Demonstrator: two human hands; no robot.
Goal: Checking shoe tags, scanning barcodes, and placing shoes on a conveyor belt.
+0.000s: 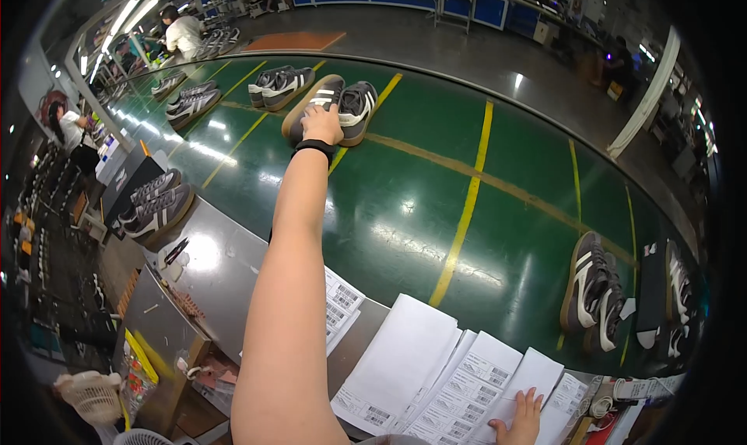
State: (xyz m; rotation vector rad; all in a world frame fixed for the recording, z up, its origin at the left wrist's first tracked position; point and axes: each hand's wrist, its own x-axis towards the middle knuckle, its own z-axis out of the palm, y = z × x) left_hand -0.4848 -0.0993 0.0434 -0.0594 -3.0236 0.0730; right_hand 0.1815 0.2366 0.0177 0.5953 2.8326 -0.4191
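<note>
My left hand (pixel 322 124), with a black band at its wrist, reaches far out over the green conveyor belt (pixel 405 211). Its fingers are closed on a dark grey sneaker (pixel 325 95) with white stripes and a gum sole. Right beside that shoe stands its mate, another grey sneaker (pixel 358 106); whether my fingers grip it too is hidden. My right hand (pixel 523 420) lies near the lower edge with fingers spread, resting on folded white label sheets (pixel 533 375). More printed label sheets (pixel 475 375) and a white paper stack (pixel 401 352) lie to its left.
Further sneaker pairs sit on the belt at far left (pixel 194 103) and right (pixel 595 289). Another pair (pixel 159 204) rests by the metal table (pixel 226 243), near black tweezers (pixel 177 250). Co-workers (pixel 184 34) are at the far left. A white post (pixel 646 95) rises at right.
</note>
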